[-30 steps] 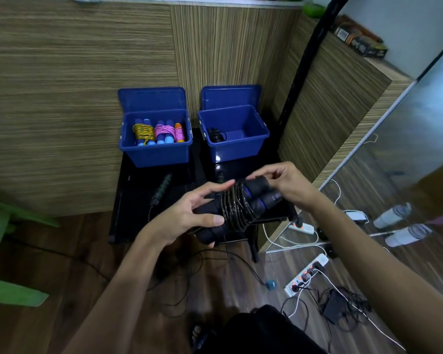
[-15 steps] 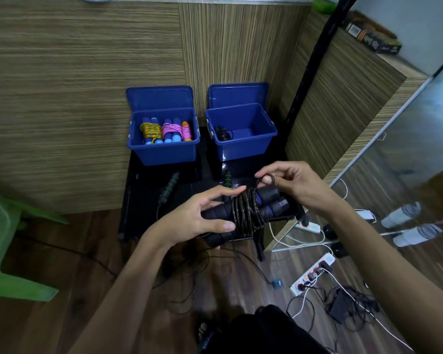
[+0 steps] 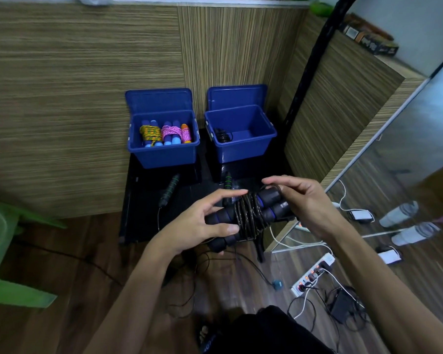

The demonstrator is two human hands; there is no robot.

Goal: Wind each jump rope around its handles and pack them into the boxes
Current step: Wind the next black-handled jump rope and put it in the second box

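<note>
A black jump rope with blue rings [image 3: 251, 213] has its cord wound around both handles. My left hand [image 3: 202, 221] grips the handles' near ends, thumb across them. My right hand [image 3: 299, 200] pinches a loop of the cord over the far handle ends. Two open blue boxes stand on a low black table [image 3: 143, 200]. The left box [image 3: 164, 152] holds yellow, pink and orange wound ropes. The right box [image 3: 241, 146] holds one black wound rope [image 3: 221, 135]. A loose black rope with green-ringed handles [image 3: 169, 189] lies on the table, its second handle [image 3: 227, 181] behind my hands.
Wood-grain panels close in behind and to the right. A green plastic chair [image 3: 0, 251] stands at the left. On the floor to the right lie a power strip [image 3: 315, 273], cables, a black adapter and phones. The loose rope's cord trails over the floor below the table.
My right hand has brought the cord's end loop up over the tips of the far handles. The view has shifted slightly; the bundle stays in my left hand.
</note>
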